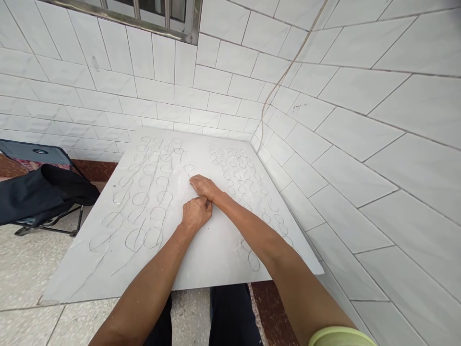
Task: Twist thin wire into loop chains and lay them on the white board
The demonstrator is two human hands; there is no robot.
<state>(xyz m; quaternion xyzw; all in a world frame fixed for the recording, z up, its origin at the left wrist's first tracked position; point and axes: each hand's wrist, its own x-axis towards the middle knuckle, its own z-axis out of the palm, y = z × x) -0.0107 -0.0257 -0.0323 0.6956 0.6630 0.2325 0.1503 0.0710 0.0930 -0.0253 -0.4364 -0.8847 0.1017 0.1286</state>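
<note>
A white board lies in front of me, covered with rows of thin, dark loops that look like wire. My right hand is closed in a pinch near the middle of the board. From its fingertips a thin wire runs away from me and ends in a single loop. Just below and to the left, my left hand is curled shut, its thumb side close against my right wrist. Whatever its fingers hold is hidden. Left of my hands lie strands of larger loops; smaller loops crowd the right side.
White tiled walls meet behind and to the right of the board. A cable hangs down the corner. At the left stands a folding chair with dark cloth over it. A barred window is above.
</note>
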